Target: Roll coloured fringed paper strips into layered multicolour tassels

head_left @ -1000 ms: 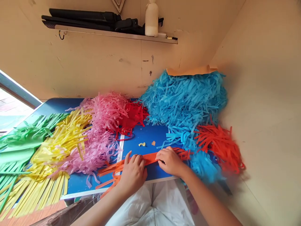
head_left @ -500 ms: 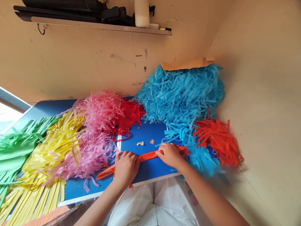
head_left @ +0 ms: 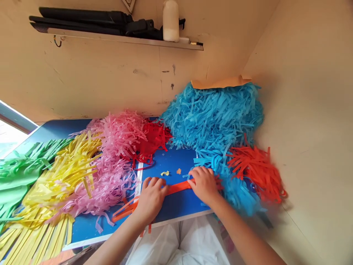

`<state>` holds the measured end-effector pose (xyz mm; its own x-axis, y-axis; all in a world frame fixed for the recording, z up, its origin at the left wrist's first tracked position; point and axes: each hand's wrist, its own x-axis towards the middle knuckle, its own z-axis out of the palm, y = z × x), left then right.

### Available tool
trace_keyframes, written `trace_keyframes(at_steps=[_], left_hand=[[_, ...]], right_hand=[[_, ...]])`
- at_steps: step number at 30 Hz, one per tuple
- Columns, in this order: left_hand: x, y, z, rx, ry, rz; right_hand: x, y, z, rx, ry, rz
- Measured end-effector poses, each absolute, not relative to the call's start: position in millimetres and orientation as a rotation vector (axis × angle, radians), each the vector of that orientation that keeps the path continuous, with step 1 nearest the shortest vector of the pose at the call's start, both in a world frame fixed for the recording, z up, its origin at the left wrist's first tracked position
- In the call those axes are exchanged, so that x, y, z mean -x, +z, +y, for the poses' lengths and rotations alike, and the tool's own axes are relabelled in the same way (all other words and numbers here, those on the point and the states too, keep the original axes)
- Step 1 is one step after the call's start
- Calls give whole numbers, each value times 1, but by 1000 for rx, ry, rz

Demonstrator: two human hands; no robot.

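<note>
Bordering orange strip (head_left: 178,188): blue fringe (head_left: 238,193)

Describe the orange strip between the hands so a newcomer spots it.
Look at the near side of the blue table. The orange strip stretches between left hand and right hand. Unlike the shaggy orange pile farther right, its middle is a flat band.

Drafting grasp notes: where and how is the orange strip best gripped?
I'd grip the orange strip by its middle, between the left hand and right hand, coming from above: that stretch is narrow and uncovered, while its ends split into loose fringe.
</note>
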<state>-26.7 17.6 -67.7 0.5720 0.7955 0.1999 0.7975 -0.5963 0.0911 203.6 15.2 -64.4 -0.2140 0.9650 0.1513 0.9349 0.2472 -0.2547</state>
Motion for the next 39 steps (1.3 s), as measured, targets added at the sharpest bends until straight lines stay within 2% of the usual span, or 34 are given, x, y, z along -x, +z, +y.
trace_keyframes(at_steps=[2,5,11,16,21,28,39], left_hand=[[26,-65,18,2876,-302,-1194],[21,-58,18,2915,-255,-1129],[13,-52,23,2898,-238,-1209],[15,-59,21,2798,-259,-1335],[28,-67,12,2776,-373,-1397],[47,-76,9,2826,-595,-1697],[40,-68,15,2774,-446,-1920]], right_hand=[[-200,-63,8,1515,98,-2455],[-193,-64,6,1313,99,-2661],[-196,-62,28,1479,302,-2540],[-189,-57,23,1494,209,-2497],[-191,-75,15,1347,68,-2543],[-220,-82,20,1479,369,-2279],[-214,-70,35,1662,594,-2257]])
